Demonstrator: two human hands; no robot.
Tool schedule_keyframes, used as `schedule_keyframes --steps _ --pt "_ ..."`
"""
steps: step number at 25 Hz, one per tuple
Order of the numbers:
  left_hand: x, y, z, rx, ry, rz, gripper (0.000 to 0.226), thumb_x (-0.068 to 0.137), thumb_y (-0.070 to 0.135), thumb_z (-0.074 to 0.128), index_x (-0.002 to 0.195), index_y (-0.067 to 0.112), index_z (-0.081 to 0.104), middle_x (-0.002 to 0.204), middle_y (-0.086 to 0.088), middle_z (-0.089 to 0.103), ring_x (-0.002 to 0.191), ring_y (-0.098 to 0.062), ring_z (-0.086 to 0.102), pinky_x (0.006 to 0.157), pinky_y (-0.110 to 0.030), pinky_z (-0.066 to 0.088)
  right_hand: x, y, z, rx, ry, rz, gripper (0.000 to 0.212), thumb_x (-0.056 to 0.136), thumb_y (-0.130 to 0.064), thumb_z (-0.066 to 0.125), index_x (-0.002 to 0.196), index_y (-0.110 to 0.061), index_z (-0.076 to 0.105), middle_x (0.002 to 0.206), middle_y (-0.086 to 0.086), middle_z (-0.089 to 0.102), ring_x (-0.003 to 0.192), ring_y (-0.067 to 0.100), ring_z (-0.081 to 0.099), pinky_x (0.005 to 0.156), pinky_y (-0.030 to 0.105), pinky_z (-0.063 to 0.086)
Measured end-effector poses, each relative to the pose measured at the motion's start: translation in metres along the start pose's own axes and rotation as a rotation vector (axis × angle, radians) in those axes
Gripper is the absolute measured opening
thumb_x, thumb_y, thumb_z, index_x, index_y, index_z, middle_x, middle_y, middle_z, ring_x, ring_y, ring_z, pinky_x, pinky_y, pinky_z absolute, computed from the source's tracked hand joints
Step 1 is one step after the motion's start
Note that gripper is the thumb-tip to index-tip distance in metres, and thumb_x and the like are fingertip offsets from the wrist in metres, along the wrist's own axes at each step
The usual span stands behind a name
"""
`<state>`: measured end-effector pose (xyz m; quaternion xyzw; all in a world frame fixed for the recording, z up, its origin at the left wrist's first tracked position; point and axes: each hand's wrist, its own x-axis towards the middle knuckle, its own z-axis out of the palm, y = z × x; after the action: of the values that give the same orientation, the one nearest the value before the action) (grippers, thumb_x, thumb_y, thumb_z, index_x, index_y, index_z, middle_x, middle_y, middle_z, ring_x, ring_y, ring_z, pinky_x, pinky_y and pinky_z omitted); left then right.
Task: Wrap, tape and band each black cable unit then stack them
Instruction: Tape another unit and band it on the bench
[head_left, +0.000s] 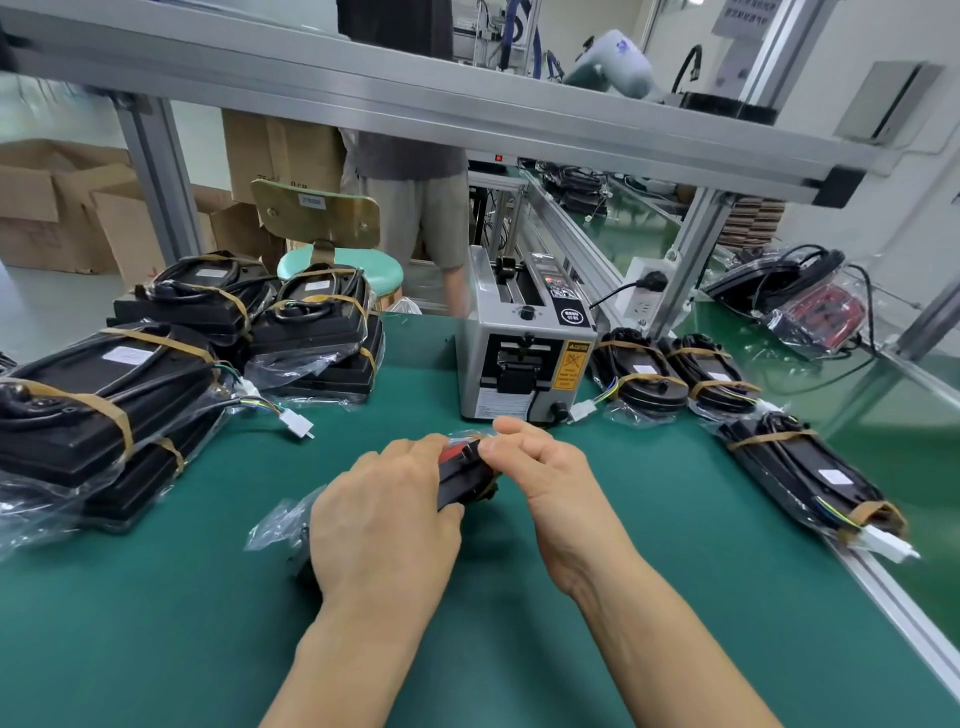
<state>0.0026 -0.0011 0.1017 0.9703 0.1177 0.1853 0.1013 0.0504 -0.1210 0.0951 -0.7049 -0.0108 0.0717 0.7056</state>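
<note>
A black cable unit (462, 480) with a red part at its far end lies on the green mat (208, 623) in a clear plastic bag (278, 522). My left hand (384, 519) lies over the unit and grips its near side. My right hand (540, 467) pinches the clear wrap at the unit's far end, fingers curled. Most of the unit is hidden under my hands. Banded, bagged units are stacked at the left (104, 395) and back left (311, 322). More banded units lie at the right (670, 374) and along the right edge (810, 467).
A grey tape dispenser (524, 348) stands just beyond my hands. An unbanded unit with a red lens (810, 306) lies at the far right. A person stands behind a stool (337, 265) past the bench. Cardboard boxes (57, 202) sit at the back left.
</note>
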Motion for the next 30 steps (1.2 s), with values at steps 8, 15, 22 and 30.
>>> schedule_keyframes --steps 8,15,22,30 --pt "0.0 -0.001 0.002 -0.015 0.011 0.002 0.041 0.077 0.048 0.064 0.116 0.041 0.052 0.104 0.014 0.062 0.095 -0.01 0.058 0.064 -0.024 0.031 0.001 0.005 0.008 -0.015 0.042 -0.016 0.015 0.086 -0.006 0.063 0.076 -0.004 0.074 0.122 0.001 0.054 0.076 -0.025 0.05 0.06 -0.004 0.035" --pt "-0.001 0.0 0.001 0.029 0.011 -0.002 0.037 0.077 0.049 0.062 0.112 0.041 0.052 0.1 0.014 0.061 0.091 -0.009 0.058 0.059 -0.025 0.026 0.0 0.008 0.014 -0.099 0.104 -0.062 0.024 0.081 -0.008 0.066 0.06 -0.017 0.072 0.112 -0.004 0.057 0.095 -0.011 0.054 0.073 0.011 0.042" --pt "0.0 0.0 0.001 0.017 0.009 -0.005 0.038 0.076 0.047 0.065 0.112 0.04 0.054 0.098 0.013 0.063 0.09 -0.011 0.059 0.059 -0.025 0.026 -0.001 0.013 0.018 -0.073 0.169 -0.073 0.024 0.08 -0.008 0.064 0.057 -0.01 0.07 0.105 -0.002 0.06 0.095 0.006 0.056 0.077 0.021 0.044" --pt "0.0 0.0 0.002 0.012 0.01 -0.008 0.037 0.075 0.047 0.066 0.109 0.039 0.055 0.094 0.012 0.062 0.088 -0.012 0.059 0.058 -0.026 0.026 0.0 0.012 0.018 -0.038 0.151 -0.07 0.023 0.08 -0.006 0.064 0.059 -0.012 0.071 0.103 0.001 0.059 0.1 0.011 0.056 0.076 0.023 0.042"
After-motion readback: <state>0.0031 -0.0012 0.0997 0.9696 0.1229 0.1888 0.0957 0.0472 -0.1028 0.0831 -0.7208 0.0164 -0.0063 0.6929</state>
